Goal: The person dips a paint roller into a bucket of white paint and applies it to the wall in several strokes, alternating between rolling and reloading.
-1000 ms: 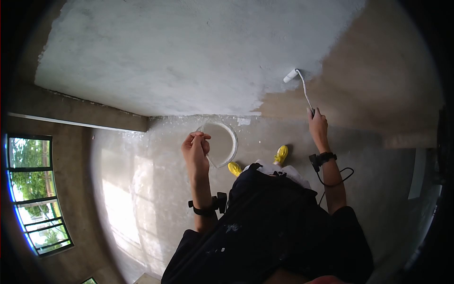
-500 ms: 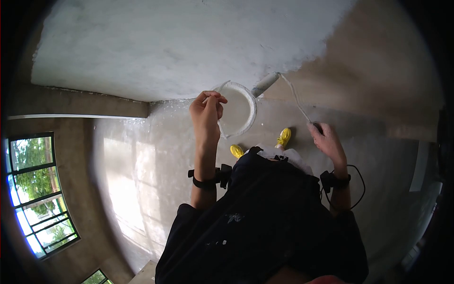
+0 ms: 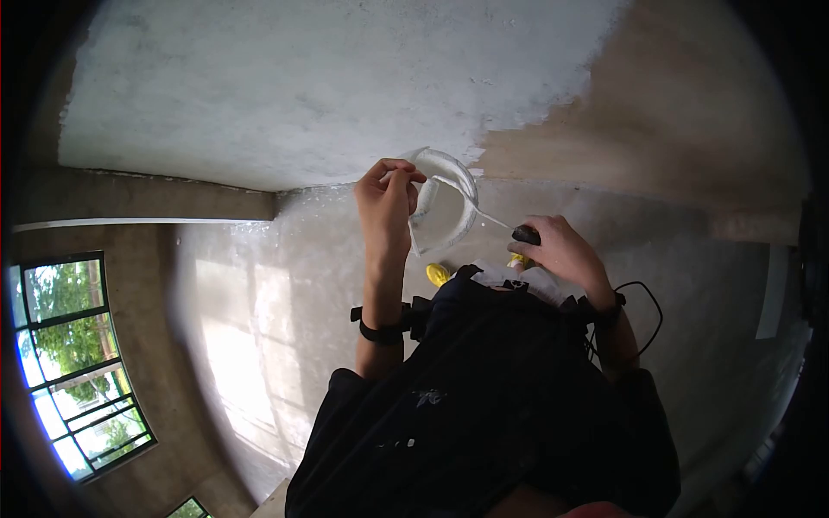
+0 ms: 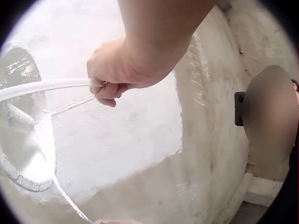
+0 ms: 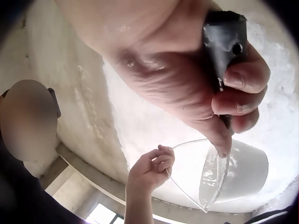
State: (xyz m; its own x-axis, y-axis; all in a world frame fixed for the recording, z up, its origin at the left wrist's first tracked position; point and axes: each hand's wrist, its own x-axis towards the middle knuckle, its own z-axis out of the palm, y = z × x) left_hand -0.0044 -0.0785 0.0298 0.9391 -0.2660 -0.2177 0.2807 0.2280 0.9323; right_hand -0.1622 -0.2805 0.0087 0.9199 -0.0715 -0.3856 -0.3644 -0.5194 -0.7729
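Note:
My left hand point(image 3: 386, 211) grips the thin handle point(image 4: 51, 85) of a white bucket point(image 5: 247, 175), which hangs tilted beside the wall. White paint coats the bucket's rim and inside, as the left wrist view shows. In my right hand point(image 3: 563, 250) is a paint roller, its black grip point(image 5: 225, 39) wrapped by curled fingers. The roller's thin metal rod point(image 3: 496, 219) reaches left over the bucket's rim. Inside the bucket lies the white roller sleeve point(image 4: 17, 116), near the wet paint. Flecks of paint mark the right hand.
Ahead stands a wall, with a whitish painted area point(image 3: 302, 95) and bare brown plaster point(image 3: 665, 164) on the right. Yellow shoes point(image 3: 438, 274) stand on the grey floor point(image 3: 337, 302). A low ledge point(image 3: 147, 198) and a window point(image 3: 78, 345) are at left.
The roller has come off the wall, moving down and left into the bucket. My right hand has moved left towards the body. My left hand has raised the bucket and brought it slightly right.

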